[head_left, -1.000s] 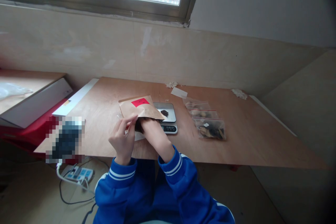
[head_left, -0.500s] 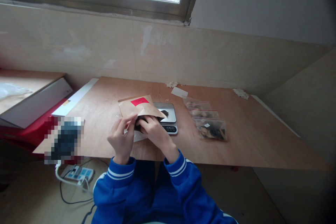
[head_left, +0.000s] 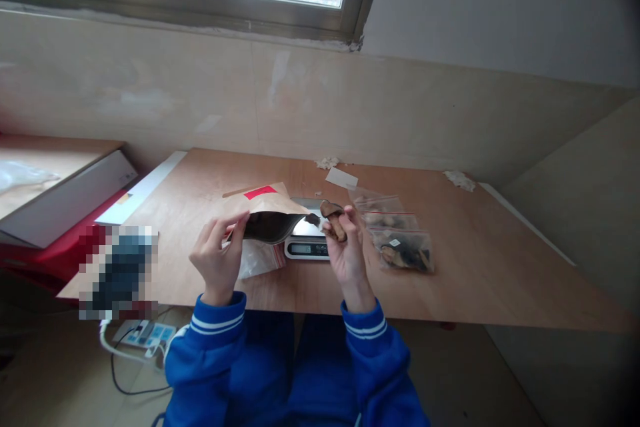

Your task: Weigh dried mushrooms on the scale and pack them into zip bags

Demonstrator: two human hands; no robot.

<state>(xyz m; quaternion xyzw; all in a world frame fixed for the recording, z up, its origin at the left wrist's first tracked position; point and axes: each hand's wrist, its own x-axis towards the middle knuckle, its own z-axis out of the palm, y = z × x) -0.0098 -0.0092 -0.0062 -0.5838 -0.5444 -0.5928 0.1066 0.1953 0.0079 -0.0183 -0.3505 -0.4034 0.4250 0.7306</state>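
My left hand [head_left: 219, 257] pinches the edge of a brown kraft paper bag [head_left: 273, 202] with a red label. The bag's mouth gapes toward me and shows a dark inside. In my right hand [head_left: 349, 250] is a dried mushroom [head_left: 334, 219], brown with a pale stem, held above the right side of a digital kitchen scale [head_left: 306, 250]. A small dark piece [head_left: 313, 219] shows over the scale's plate, beside the bag's corner. Under the bag lies a clear zip bag [head_left: 261, 260]; its contents cannot be made out.
Several filled zip bags [head_left: 405, 250] lie in a row to the right. A white card [head_left: 341, 177] and crumpled white scraps [head_left: 327, 163] are at the back. A blurred dark device [head_left: 123, 270] with a white cable sits at the left front edge.
My right hand has come out of the paper bag and moved right, now with a dried mushroom. My left hand has shifted slightly left, and the bag's mouth has opened wider.
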